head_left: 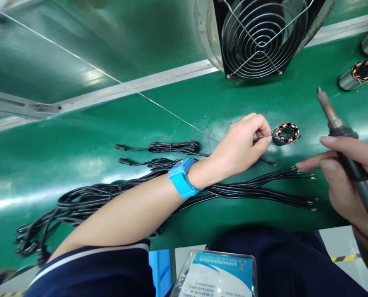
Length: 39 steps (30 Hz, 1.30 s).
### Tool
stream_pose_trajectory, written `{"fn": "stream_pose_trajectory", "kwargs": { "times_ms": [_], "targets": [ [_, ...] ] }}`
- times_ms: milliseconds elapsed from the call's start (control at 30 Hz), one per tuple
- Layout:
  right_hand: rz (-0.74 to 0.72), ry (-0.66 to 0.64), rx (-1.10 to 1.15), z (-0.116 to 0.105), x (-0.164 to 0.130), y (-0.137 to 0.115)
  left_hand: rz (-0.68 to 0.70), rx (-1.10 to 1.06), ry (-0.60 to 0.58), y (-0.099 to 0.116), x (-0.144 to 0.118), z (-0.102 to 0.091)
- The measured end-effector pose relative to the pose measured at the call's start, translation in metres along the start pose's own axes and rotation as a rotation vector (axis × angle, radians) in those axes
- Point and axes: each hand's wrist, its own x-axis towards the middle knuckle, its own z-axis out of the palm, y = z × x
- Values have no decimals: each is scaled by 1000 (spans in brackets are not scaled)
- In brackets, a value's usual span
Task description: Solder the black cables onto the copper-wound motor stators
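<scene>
At centre right of frame, on green table (pixel 79 136): small stator (pixel 285 133), copper windings up. Left hand (pixel 241 146), fingers pinched shut on thin solder wire (pixel 140 93) at stator's left edge. Right hand (pixel 345 173), lower right, wrapped around soldering iron (pixel 341 132), tip raised, apart from stator. Advisable: steady wire end on joint, touch tip briefly. Black cable bundle (pixel 248 189) below wrist.

Bright overhead light is glaring off the green bench (pixel 79 185) in pale streaks left of the left hand (pixel 242 144). The right hand (pixel 347 181) is looking slightly blurred at the frame's edge, where straight lines are bowing.
</scene>
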Motion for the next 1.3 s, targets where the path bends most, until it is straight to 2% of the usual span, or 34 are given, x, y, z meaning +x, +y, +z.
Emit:
{"fn": "stream_pose_trajectory", "kwargs": {
  "times_ms": [100, 200, 367, 500, 1000, 1300],
  "targets": [
    [-71, -178, -61, -8, 24, -1, 9, -12, -2, 0, 0, 0],
    [-89, -233, -34, -2, 41, 5, 6, -16, -3, 1, 0, -1],
    [-86, -153, 43, 23, 44, 13, -2, -32, -12, 2, 0, -3],
    [-90, -109, 63, 33, 38, 20, 10, -38, -13, 2, 0, -3],
    [-216, -142, -13, 44, 39, 29, 9, -57, -11, 1, 0, -2],
    [-141, -34, 1, 42, 37, 29, -9, -110, -1, -1, 2, -6]
  ]
}}
